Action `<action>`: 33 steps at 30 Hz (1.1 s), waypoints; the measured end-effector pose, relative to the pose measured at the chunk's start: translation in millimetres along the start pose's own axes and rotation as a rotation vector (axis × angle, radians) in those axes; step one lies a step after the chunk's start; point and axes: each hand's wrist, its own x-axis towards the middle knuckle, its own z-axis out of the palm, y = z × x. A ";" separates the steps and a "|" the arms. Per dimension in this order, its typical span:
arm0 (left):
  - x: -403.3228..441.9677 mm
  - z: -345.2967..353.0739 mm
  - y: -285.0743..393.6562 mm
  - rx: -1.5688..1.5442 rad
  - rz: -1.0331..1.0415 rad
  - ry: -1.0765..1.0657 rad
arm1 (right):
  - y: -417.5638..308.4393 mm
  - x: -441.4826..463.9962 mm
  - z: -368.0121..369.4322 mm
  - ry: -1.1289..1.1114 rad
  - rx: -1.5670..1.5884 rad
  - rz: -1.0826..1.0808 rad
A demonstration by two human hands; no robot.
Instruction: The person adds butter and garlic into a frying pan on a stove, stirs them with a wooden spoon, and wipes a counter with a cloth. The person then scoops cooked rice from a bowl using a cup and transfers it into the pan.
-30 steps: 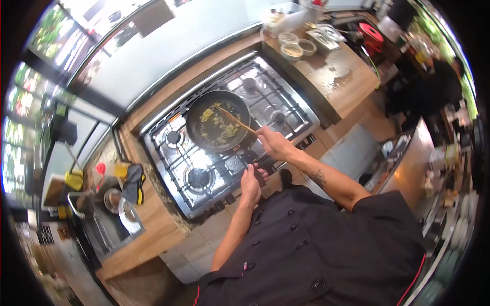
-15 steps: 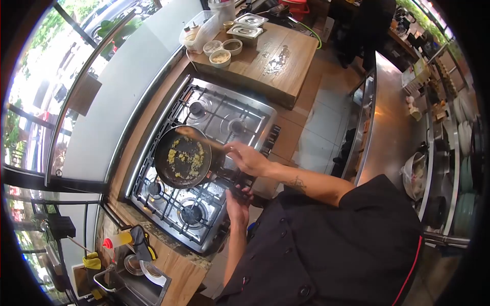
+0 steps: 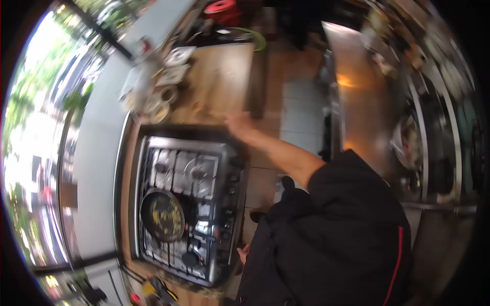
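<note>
My right hand (image 3: 239,124) is blurred by motion at the front edge of the wooden counter, its fingers closed. A faint wooden spatula (image 3: 197,107) points left from it over the counter, hard to tell from the wood. The black frying pan (image 3: 149,220) rests on a rear burner, its handle towards me. Chopped yellowish food (image 3: 166,217) lies scattered in it. Just off the stove's front edge, my left hand (image 3: 244,253) is partly hidden by the dark jacket. Its visible fingers look apart, away from the pan handle.
The gas stove (image 3: 217,148) has black grates and front knobs. Small bowls (image 3: 159,112), metal lidded containers (image 3: 173,74) and a pale basket (image 3: 137,84) stand on the wooden counter (image 3: 219,76). A steel worktop (image 3: 362,107) and shelves run along the right.
My right hand has moved from above the pan to the counter edge, apparently with the spatula. My left hand has let go of the pan handle. The view has turned.
</note>
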 end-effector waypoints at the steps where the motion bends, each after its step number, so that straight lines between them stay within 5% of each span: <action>1: -1.4 12.6 9.6 0.133 -0.024 -0.011 | 14.3 6.8 8.1 0.160 -0.007 -0.102; 9: -59.6 154.7 110.8 1.374 0.077 -0.129 | 53.9 43.4 33.8 0.190 0.044 -0.088; 15: -51.2 217.3 141.3 1.838 0.175 -0.351 | 58.1 -101.1 -59.7 0.353 0.267 -0.050; 18: -42.1 246.3 146.1 2.047 0.235 -0.516 | 98.1 -230.8 -92.8 0.470 0.149 0.212; 23: -25.3 274.7 114.7 2.072 0.532 -0.797 | 166.7 -462.7 -169.7 0.834 -0.283 1.296; 27: -33.9 305.1 85.9 2.269 0.503 -1.069 | 215.7 -580.1 -166.0 0.528 -0.316 1.393; 29: -41.3 332.9 63.2 2.328 0.624 -1.193 | 199.2 -600.7 -188.1 0.188 -0.010 1.213; 32: -51.0 382.5 -9.2 2.177 1.145 -1.431 | 178.2 -629.7 -167.9 0.564 0.138 1.092; 33: -55.5 403.0 -40.8 1.873 1.320 -1.638 | 171.8 -640.1 -165.7 0.741 0.155 0.994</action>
